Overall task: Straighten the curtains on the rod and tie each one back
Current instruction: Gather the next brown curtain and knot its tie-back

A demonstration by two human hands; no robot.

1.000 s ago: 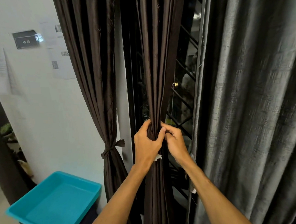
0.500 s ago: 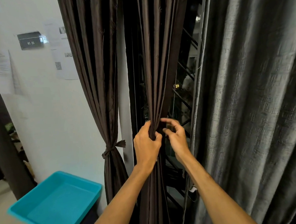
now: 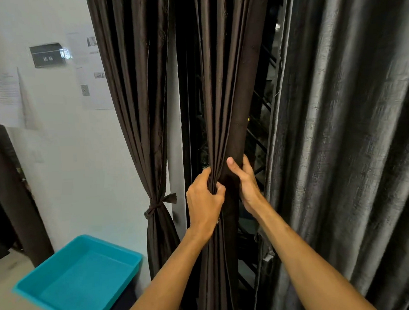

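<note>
A dark brown curtain (image 3: pixel 228 82) hangs in the middle, gathered into a narrow bundle. My left hand (image 3: pixel 204 202) grips the bundle's left folds at waist height. My right hand (image 3: pixel 245 183) wraps round the bundle's right side, thumb in front and fingers behind the cloth. A second brown curtain (image 3: pixel 136 87) hangs to the left, bound by a knotted brown tie-back (image 3: pixel 158 204). A wide grey curtain (image 3: pixel 351 135) hangs loose on the right. The rod is out of view.
A turquoise tray (image 3: pixel 123 258) sits on a dark stand at lower left. Papers and a small black sign (image 3: pixel 48 55) hang on the white wall. A dark window grille (image 3: pixel 262 140) shows behind the curtains.
My right hand has moved from pinching near my left thumb to wrapping round the right side of the bundle. The small white piece seen by my left hand is gone from view.
</note>
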